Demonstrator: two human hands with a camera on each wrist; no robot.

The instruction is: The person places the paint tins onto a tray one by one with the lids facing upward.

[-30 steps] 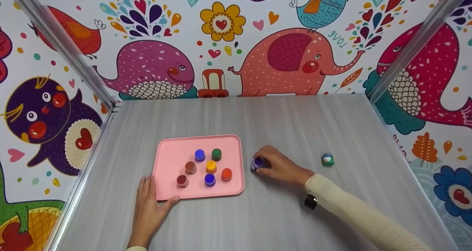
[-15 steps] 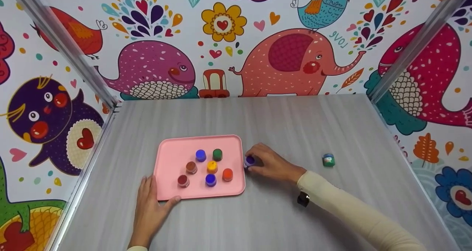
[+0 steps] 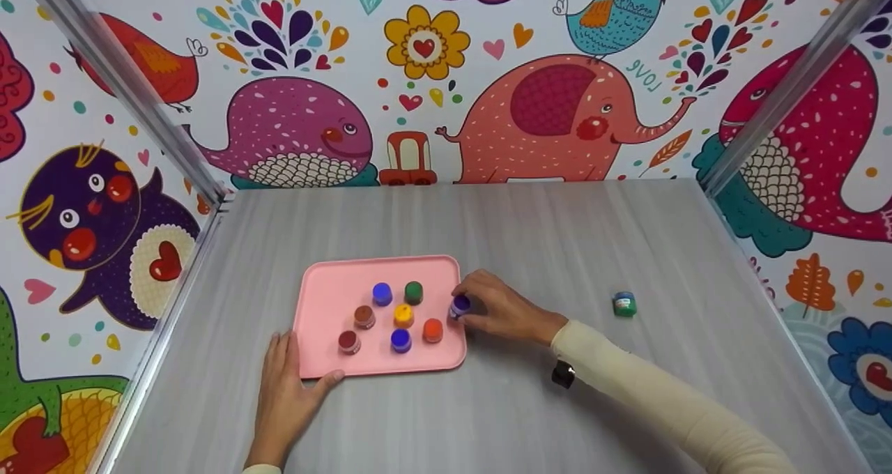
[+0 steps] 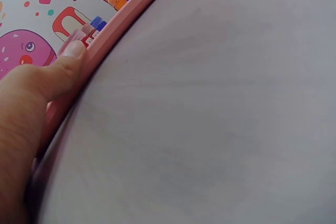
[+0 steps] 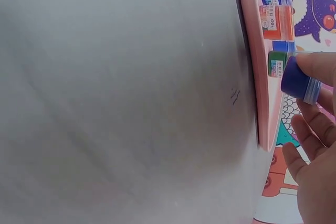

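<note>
My right hand (image 3: pixel 505 310) pinches a small purple-capped paint jar (image 3: pixel 460 307) between thumb and fingers, at the right rim of the pink tray (image 3: pixel 334 279). In the right wrist view the held paint jar (image 5: pixel 300 81) is tilted, its dark cap toward the tray and its clear body outward. My left hand (image 3: pixel 282 397) rests at the tray's near left corner, fingers straight along the left side and thumb on the front rim. On the tray stand several paint jars, among them a yellow jar (image 3: pixel 403 315), an orange jar (image 3: pixel 433 330) and a green jar (image 3: pixel 413 292).
A green paint jar (image 3: pixel 624 304) stands apart on the grey table (image 3: pixel 543 418), to the right of my right hand. Printed cartoon walls (image 3: pixel 306 132) and metal posts (image 3: pixel 780 90) enclose the table at the back and sides.
My right hand has moved left with the purple-capped jar, from the table beside the tray to the tray's right rim. The left hand and the tray stay in place.
</note>
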